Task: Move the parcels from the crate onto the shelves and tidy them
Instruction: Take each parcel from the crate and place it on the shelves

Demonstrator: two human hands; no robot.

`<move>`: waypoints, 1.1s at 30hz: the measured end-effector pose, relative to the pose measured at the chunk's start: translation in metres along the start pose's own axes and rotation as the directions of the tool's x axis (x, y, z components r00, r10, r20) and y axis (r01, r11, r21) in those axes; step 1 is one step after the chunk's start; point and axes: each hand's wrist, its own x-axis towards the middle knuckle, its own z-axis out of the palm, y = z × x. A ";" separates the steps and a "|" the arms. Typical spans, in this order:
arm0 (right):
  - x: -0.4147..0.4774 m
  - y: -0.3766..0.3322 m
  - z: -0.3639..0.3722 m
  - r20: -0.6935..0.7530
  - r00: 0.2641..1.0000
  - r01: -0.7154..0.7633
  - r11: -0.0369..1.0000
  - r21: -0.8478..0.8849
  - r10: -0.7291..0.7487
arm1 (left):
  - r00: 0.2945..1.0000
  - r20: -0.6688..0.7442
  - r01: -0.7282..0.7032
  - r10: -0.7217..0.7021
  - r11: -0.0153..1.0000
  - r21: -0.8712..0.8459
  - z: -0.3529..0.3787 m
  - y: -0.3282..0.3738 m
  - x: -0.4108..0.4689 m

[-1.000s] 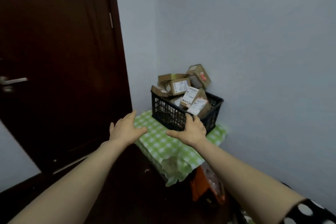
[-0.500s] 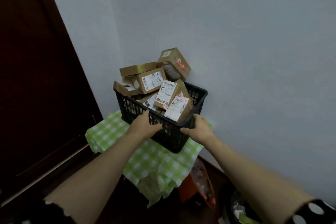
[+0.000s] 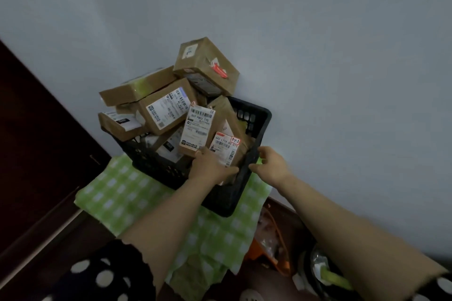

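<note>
A black plastic crate (image 3: 259,122) heaped with several brown cardboard parcels stands on a green checked cloth (image 3: 117,193) in the room's corner. My left hand (image 3: 209,166) reaches over the crate's near rim and grips the lower edge of a small parcel with a white label (image 3: 226,145). My right hand (image 3: 270,163) holds the crate's near right rim, fingers curled over it. A taller labelled parcel (image 3: 199,127) leans just left of the small one. The topmost parcel (image 3: 205,63) rests against the wall. No shelves are in view.
A dark wooden door (image 3: 36,142) stands to the left. The grey wall (image 3: 342,80) closes the corner behind and to the right of the crate. An orange object (image 3: 269,254) and a dark bin (image 3: 315,269) sit on the floor at lower right.
The view has closed in on the crate and tilted. My left hand moved from the crate's front rim up onto the small labelled parcel. My right hand stays at the right rim.
</note>
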 end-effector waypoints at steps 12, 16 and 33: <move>0.048 0.000 -0.009 0.015 1.000 -0.019 0.956 0.292 0.015 | 0.999 -0.049 -0.021 0.009 0.967 -0.252 -0.039 0.010 -0.006; 0.036 -0.034 -0.002 0.084 0.994 0.022 0.877 0.479 -0.070 | 0.989 -0.142 -0.101 0.046 0.908 -0.407 -0.076 0.009 -0.046; -0.237 -0.223 0.174 0.608 0.333 0.180 0.682 0.709 -0.721 | 0.692 -0.615 -0.367 -0.378 0.551 -0.750 -0.199 -0.221 -0.349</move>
